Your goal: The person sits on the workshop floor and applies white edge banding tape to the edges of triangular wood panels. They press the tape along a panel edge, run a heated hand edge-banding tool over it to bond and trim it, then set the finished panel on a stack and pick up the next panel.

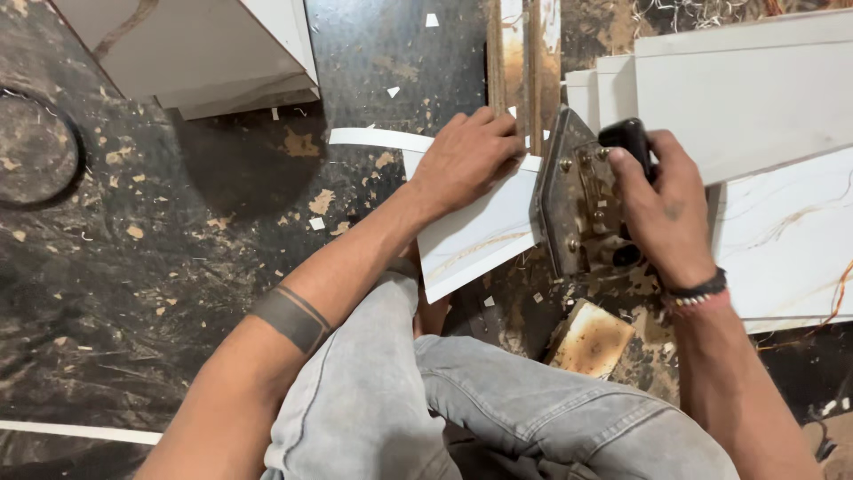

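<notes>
My left hand (464, 158) presses flat on a white laminated board (475, 236) that lies on the dark floor. My right hand (662, 209) grips the black handle (626, 138) of a hand power tool with a worn metal base plate (573, 200), which sits on the board's right end. A thin white edge strip (378, 138) curls off to the left from under my left hand. My knees in grey jeans (444, 391) fill the bottom of the view.
Larger white marbled panels (782, 240) lie to the right, another white panel (737, 98) above them. A white cabinet box (195, 53) stands top left. A wooden block (591, 338) sits by my right knee. Wood chips litter the dark floor (133, 267).
</notes>
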